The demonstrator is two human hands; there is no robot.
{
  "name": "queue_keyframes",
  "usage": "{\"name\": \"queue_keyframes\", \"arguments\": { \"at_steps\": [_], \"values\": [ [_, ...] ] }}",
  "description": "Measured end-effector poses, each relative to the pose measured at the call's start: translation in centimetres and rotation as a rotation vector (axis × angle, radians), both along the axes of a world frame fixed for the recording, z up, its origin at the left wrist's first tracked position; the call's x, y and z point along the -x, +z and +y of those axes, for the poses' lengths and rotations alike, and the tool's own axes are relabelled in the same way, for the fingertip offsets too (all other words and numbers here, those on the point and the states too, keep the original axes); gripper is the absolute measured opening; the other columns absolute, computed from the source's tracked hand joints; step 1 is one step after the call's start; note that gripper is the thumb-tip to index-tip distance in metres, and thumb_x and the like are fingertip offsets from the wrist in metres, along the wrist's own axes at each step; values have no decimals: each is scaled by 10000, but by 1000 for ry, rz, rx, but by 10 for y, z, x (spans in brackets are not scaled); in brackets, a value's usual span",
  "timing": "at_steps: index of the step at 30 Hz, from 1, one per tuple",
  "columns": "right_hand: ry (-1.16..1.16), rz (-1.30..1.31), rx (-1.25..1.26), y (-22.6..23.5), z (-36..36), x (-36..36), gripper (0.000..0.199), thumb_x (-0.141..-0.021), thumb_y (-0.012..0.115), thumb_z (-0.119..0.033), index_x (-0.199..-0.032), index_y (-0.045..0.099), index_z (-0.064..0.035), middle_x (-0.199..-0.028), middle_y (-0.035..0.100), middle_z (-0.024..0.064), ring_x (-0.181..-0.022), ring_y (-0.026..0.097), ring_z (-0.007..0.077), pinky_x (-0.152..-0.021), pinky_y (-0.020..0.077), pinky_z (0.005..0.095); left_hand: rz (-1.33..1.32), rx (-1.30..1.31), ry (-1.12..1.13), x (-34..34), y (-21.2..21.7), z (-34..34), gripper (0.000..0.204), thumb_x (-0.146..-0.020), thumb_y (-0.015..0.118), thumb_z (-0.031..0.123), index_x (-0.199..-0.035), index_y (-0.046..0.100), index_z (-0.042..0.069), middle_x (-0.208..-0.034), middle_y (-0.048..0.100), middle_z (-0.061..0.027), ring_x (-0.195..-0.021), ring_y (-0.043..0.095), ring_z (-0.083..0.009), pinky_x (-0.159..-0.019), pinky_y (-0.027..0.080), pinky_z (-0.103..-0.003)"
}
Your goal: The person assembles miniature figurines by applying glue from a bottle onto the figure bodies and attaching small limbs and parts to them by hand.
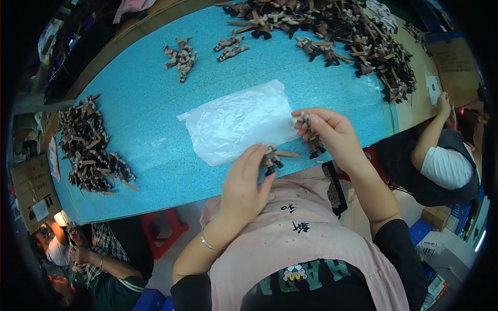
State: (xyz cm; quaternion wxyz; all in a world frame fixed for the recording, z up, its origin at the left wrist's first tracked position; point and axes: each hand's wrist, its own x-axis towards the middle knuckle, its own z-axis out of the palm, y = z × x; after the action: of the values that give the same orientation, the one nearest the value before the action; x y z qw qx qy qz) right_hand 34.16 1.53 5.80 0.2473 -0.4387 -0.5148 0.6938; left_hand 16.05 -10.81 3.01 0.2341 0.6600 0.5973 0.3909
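Figurines (271,160) beside the plastic sheet (241,122), right hand (336,133) pinching one off its right edge, left hand (243,179) holding another at its near edge, look light and stiff from my remote post, best gripped by torso (313,139), not thin brown strip (289,154).

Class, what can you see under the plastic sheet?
Under the sheet is the blue table, which shows around its edges and seems to tint it. Creases and glare hide the surface beneath, so whether anything flat lies there cannot be told.
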Motion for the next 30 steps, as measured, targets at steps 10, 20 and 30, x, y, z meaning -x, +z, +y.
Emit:
{"name": "queue_keyframes", "arguments": {
  "at_steps": [10, 20, 30],
  "values": [
    [451, 11, -344, -4, -48, 36, 251, -757, 626, 37, -1001, 635, -22, -1028, 589, 115, -963, 580, 241, -835, 456, 311, -294, 296, 120, 26, 13, -33, 562, -696, 735, 45, -1198, 491, -15, -1072, 567, -157, -959, 594, -259, -827, 486, -332],
    [456, -31, -291, -11, -55, 41, 239, -753, 667, -3, -990, 640, -18, -1003, 593, 106, -941, 588, 227, -804, 470, 303, -250, 262, 90, 28, 13, -32, 519, -695, 744, 60, -1160, 521, 3, -1034, 568, -141, -923, 591, -257, -812, 488, -324],
    [439, -62, -223, -11, -52, 41, 223, -735, 701, -17, -953, 659, -31, -986, 614, 96, -933, 598, 212, -798, 471, 303, -372, 266, 45, 36, 7, -32, 385, -724, 710, 53, -1078, 570, -7, -1013, 593, -145, -921, 587, -270, -791, 479, -330]
  ]
}}
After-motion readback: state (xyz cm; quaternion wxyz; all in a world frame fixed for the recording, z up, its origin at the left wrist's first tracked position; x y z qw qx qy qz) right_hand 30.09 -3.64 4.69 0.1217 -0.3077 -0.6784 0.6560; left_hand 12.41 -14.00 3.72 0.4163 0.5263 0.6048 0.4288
